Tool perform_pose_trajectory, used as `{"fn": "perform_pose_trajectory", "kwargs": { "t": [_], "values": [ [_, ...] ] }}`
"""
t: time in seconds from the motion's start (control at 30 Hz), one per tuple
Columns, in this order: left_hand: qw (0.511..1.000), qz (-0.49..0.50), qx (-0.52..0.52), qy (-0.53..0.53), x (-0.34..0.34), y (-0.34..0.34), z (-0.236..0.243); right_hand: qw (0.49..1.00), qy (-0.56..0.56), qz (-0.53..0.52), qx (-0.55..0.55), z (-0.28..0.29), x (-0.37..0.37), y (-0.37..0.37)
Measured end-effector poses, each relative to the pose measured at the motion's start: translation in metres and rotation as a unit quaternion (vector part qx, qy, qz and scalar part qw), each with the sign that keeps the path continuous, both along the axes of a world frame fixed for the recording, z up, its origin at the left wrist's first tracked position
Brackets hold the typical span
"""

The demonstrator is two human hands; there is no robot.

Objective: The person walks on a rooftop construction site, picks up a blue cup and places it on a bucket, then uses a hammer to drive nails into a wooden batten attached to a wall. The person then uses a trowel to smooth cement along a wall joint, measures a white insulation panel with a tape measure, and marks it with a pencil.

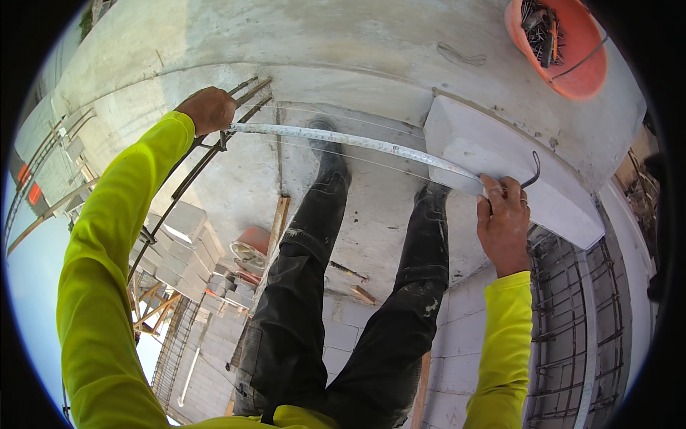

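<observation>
A white tape measure stretches in a slight bow between my hands, above my boots. My left hand is closed at its left end, against dark steel rebars. My right hand pinches the right end, with thumb and fingers bent around it. Beside those fingers a dark loop sticks out; what it belongs to is hidden. Under and beyond the right hand lies a pale grey block. Thin strings run alongside the tape.
An orange bowl-shaped container with nails and a tool rests at far right. A wire loop lies on the concrete. Rebar mesh fills a gap at lower right. Stacked blocks and a bucket sit lower left.
</observation>
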State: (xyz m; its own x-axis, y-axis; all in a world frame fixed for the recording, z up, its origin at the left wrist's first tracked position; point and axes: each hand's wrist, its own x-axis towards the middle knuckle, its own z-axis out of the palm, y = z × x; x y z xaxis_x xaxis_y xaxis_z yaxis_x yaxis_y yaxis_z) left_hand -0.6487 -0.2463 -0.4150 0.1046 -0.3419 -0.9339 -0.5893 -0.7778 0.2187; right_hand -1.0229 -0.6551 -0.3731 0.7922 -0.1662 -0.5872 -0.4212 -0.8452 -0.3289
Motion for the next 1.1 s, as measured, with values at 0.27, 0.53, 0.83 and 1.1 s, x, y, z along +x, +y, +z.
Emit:
{"fn": "perform_pose_trajectory", "kwargs": {
  "t": [0.27,0.53,0.83,1.1],
  "values": [
    [0.999,0.011,0.027,-0.017,-0.002,-0.004,0.002,1.0,-0.013,0.001,-0.001,0.0,0.0,0.0],
    [0.999,0.002,0.023,-0.031,-0.006,-0.008,0.005,1.0,-0.028,0.001,0.01,-0.001,-0.003,-0.003],
    [0.997,0.006,0.062,-0.054,-0.004,-0.013,0.007,1.0,-0.008,-0.018,0.006,0.001,0.001,0.002],
    [0.983,-0.135,0.06,-0.109,-0.013,-0.037,0.012,0.998,-0.029,-0.041,0.032,0.011,-0.011,-0.012]
  ]
}}
